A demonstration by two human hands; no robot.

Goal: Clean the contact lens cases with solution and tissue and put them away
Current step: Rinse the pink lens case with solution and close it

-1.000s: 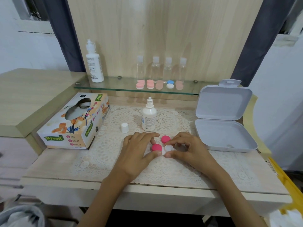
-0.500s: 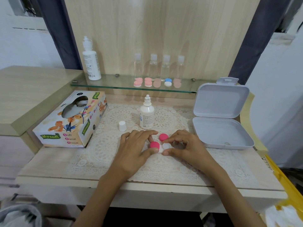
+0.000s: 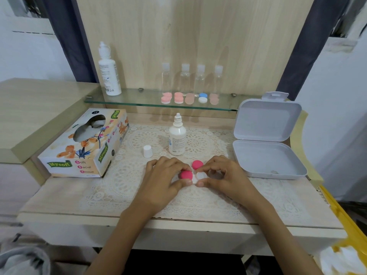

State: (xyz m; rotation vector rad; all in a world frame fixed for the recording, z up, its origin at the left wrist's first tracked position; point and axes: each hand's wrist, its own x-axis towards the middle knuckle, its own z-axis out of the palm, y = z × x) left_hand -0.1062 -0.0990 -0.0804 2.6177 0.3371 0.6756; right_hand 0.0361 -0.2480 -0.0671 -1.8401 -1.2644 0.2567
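A contact lens case lies on the lace mat (image 3: 123,181) in front of me. Its left well carries a pink cap (image 3: 186,175), which my left hand (image 3: 164,179) pinches between thumb and fingers. My right hand (image 3: 222,177) pinches the uncapped white right well (image 3: 201,176). A second pink cap (image 3: 197,164) lies loose just behind the case. The small solution bottle (image 3: 177,138) stands uncapped behind my hands, its white cap (image 3: 147,151) to the left. A tissue box (image 3: 85,147) sits at the left.
An open grey storage box (image 3: 268,157) lies at the right. On the glass shelf (image 3: 127,101) stand a tall white bottle (image 3: 108,72), several clear small bottles (image 3: 185,78) and several more lens cases (image 3: 202,97). A yellow bin edge (image 3: 337,213) shows at the lower right.
Both hands stay on the lens case with only slight finger shifts. The view has drifted a little.
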